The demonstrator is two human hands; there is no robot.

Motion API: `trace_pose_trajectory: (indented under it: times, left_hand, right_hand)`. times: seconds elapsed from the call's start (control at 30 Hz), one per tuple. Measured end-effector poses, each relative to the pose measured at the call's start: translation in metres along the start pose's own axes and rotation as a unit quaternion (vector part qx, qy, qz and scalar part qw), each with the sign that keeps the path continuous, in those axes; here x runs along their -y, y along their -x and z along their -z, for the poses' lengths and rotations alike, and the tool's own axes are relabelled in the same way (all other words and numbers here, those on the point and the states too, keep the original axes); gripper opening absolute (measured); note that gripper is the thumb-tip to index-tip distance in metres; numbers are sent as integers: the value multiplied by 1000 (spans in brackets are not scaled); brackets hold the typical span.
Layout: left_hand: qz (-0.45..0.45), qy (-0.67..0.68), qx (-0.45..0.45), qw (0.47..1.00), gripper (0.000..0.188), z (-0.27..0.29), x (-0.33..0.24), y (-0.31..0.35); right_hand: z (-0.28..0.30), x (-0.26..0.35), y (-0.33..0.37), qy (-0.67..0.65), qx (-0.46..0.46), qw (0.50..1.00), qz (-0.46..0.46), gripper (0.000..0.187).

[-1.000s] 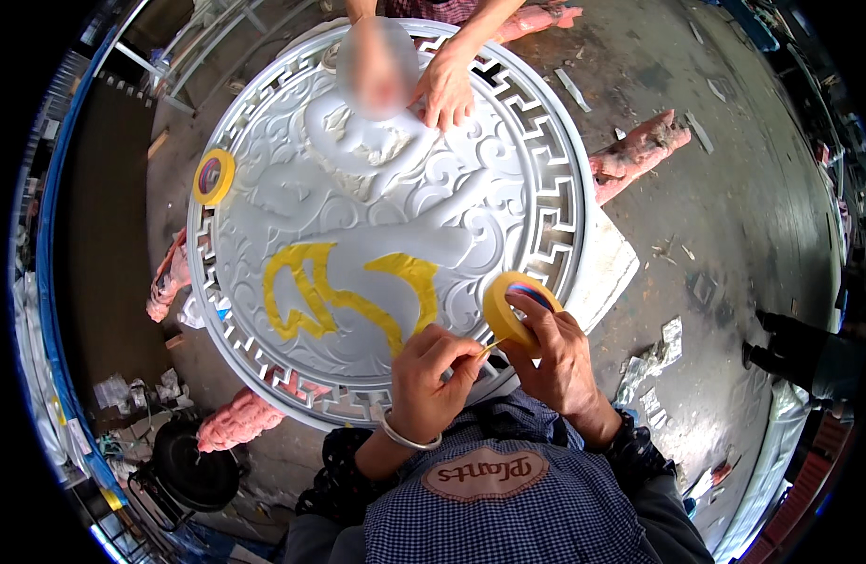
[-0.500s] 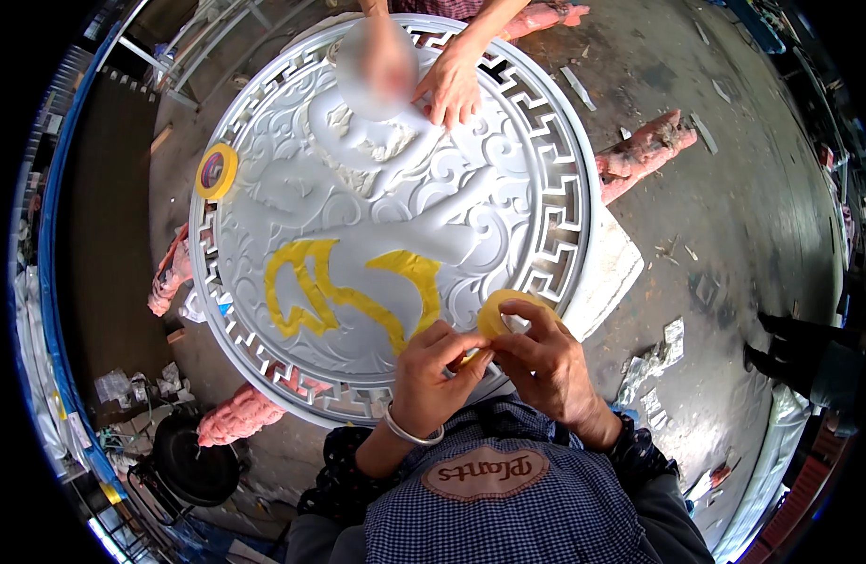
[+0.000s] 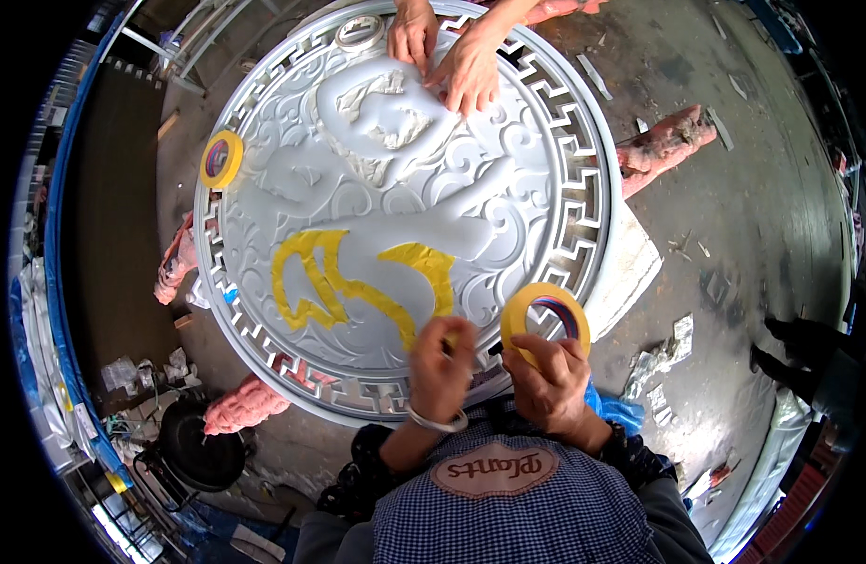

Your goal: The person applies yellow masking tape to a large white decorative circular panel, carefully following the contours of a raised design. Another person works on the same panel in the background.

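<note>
A large round grey-white relief panel (image 3: 264, 211) with a cut-out key-pattern rim lies in front of me. Yellow masking tape strips (image 3: 433, 268) outline curved shapes on its near part. My right hand (image 3: 551, 387), at the panel's near edge, grips a roll of yellow masking tape (image 3: 514, 316) held up on its side. To its left is my left hand (image 3: 440, 371), closed and partly smeared by motion beside the lower end of the strips. A speck of yellow shows at its fingers, but what they hold is unclear.
Another person's hands (image 3: 463, 70) press on the panel's far part. A second yellow tape roll (image 3: 221, 160) sits on the left rim, and a whitish roll (image 3: 359, 33) lies at the far edge. Pink-wrapped supports (image 3: 668, 148) stick out below; a black round stool (image 3: 200, 442) stands lower left.
My hands have parted: the left has moved away from the tape roll, and the right has tipped the roll upright. The other person's hands have shifted slightly. The whole view has moved a little.
</note>
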State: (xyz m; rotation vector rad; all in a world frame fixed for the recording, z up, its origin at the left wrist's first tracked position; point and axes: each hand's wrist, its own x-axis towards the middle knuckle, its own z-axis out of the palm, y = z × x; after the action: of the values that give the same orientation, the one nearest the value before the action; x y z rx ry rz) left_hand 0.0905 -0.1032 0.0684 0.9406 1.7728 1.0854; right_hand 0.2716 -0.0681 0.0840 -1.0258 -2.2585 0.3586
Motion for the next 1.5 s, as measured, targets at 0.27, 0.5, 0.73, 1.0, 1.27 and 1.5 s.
trace_pose_trajectory:
  times: [0.27, 0.5, 0.73, 1.0, 1.27, 1.5]
  left_hand:
    - [-45, 103, 18, 993, 13, 17, 15, -34]
    - [-57, 12, 71, 996, 18, 21, 22, -39]
    - [-39, -1, 105, 994, 19, 21, 20, -45]
    - [-8, -8, 235, 972, 28, 32, 11, -46]
    - [69, 32, 282, 956, 28, 41, 15, -50]
    - [84, 66, 312, 944, 34, 43, 23, -55]
  right_hand:
    - [-27, -68, 13, 133, 39, 988, -65, 55]
    - [-45, -69, 23, 128, 120, 976, -128, 68]
    - [-42, -62, 10, 88, 115, 974, -173, 89]
    - [-40, -15, -33, -307, 107, 888, -326, 33]
    - [-59, -17, -19, -532, 155, 667, -498, 16]
    - [-62, -10, -26, -505, 151, 676, -515, 18]
